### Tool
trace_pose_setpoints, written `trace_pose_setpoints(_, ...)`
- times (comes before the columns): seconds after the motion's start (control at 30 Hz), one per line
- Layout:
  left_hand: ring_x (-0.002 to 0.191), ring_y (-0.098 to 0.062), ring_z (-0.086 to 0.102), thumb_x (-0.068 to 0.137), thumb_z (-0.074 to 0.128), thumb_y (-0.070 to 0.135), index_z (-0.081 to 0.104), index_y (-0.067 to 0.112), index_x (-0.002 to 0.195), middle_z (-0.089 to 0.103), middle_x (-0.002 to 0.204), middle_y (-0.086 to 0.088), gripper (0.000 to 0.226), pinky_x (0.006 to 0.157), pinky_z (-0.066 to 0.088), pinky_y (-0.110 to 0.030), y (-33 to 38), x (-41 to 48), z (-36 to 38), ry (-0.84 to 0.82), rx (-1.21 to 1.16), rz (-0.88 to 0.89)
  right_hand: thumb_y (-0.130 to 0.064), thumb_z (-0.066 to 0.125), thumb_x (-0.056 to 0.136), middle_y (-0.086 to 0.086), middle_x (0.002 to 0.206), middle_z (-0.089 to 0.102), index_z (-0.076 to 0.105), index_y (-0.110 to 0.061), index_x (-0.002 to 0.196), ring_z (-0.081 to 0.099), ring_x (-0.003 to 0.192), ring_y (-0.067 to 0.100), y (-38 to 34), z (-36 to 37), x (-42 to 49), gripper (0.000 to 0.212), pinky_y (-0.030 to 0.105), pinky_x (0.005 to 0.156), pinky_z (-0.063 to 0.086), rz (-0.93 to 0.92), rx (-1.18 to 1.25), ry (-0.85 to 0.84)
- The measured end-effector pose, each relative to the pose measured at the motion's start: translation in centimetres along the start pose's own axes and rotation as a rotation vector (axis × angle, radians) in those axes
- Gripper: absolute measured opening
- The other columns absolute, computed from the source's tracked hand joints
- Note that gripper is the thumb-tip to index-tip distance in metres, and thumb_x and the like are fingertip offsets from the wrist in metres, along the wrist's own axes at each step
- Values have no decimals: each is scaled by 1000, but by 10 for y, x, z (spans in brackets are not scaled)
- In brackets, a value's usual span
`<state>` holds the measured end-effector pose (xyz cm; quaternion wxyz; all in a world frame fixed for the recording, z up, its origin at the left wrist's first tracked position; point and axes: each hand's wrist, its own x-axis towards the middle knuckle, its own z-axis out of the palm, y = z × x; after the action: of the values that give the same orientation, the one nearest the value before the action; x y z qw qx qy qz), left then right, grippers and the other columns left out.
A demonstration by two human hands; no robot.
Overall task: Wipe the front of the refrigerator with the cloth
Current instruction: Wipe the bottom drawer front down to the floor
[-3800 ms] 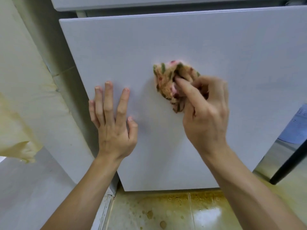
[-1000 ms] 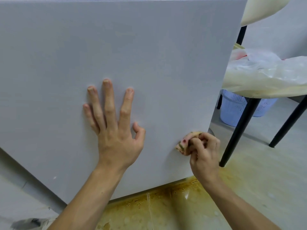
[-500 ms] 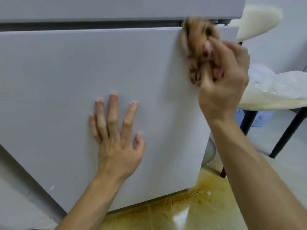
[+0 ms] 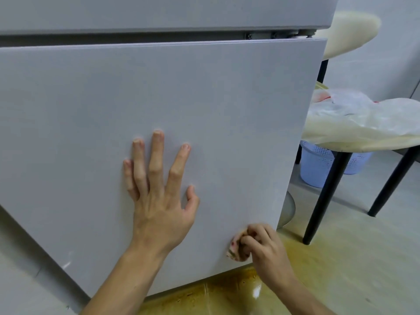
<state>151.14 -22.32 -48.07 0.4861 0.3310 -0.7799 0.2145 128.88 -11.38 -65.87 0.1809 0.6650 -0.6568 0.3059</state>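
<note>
As the spread left hand [image 4: 159,208] presses the refrigerator [image 4: 204,98], the right hand [image 4: 266,248] pinches the cloth [image 4: 235,250] near a chair leg [image 4: 325,196].

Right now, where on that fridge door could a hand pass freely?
Bare door above the left hand up to the top edge, and everything left of it. Crowded at the lower right corner, where the right hand grips the cloth.

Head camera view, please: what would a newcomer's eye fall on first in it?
The large pale grey refrigerator door fills most of the view, with the left hand spread flat on its middle. Near its lower right corner the right hand holds a small crumpled patterned cloth against the panel. Just below the door, a yellow-brown floor stain shows on glossy tiles.
</note>
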Motion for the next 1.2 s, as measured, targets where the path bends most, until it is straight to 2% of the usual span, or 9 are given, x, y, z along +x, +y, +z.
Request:
trace_pose_setpoints(0.13,161,-44,4,90,68,28,37,20,164,13,175,-17,80,130,2,-58,-7,-3,-2,-14,5,21,15,86,58,5,108,61,74,-10,91,57,97,22,-1,-26,30,43,31,75,53,126,82,136)
trace_pose_setpoints(0.3,159,-48,8,91,68,28,37,20,163,16,173,-19,80,131,3,-57,-8,-7,-3,-22,17,28,10,60,80,18,109,66,79,-2,96,55,103,32,-7,-83,85,27,32,86,46,169,107,491)
trace_pose_setpoints(0.47,156,-51,10,93,68,25,41,19,162,20,170,-23,75,129,0,-58,-4,-9,5,14,33,-2,12,53,87,1,123,59,75,-16,115,61,111,34,5,-120,134,45,36,94,52,190,163,771)
trace_pose_setpoints(0.63,156,-51,11,92,70,23,40,16,161,18,170,-22,76,130,1,-58,-9,-23,10,7,12,9,9,51,86,20,130,50,66,-7,118,50,119,42,-2,-57,82,38,40,101,47,281,116,600)
trace_pose_setpoints(0.73,157,-50,8,91,71,25,34,13,162,14,170,-19,81,131,2,-56,-22,-31,8,-18,-12,38,11,65,81,17,125,51,70,-1,107,49,114,40,-8,-10,22,29,55,85,55,307,70,315)
trace_pose_setpoints(0.83,157,-51,8,92,72,29,31,11,161,13,171,-18,83,131,2,-56,-36,-40,3,-48,4,46,24,73,67,16,112,59,74,-2,93,47,103,31,-21,6,5,37,50,74,56,287,62,215)
trace_pose_setpoints(1.0,157,-48,8,93,74,35,26,12,161,13,171,-16,87,131,0,-54,-50,-52,-3,-65,24,47,23,81,66,12,101,71,81,-5,92,62,88,27,-53,-30,50,38,33,71,54,33,139,301)
trace_pose_setpoints(1.1,157,-49,8,91,75,37,24,11,162,12,170,-18,91,131,0,-53,-56,-48,-6,-59,15,49,13,73,80,9,98,72,79,-9,105,67,84,27,-82,-68,103,34,40,71,58,90,278,512)
trace_pose_setpoints(1.2,159,-48,7,91,75,37,25,8,162,12,171,-20,91,131,0,-53,-58,-44,-8,-61,16,29,-2,73,91,8,95,71,78,-10,103,66,85,25,-101,-104,162,16,32,73,53,85,263,802)
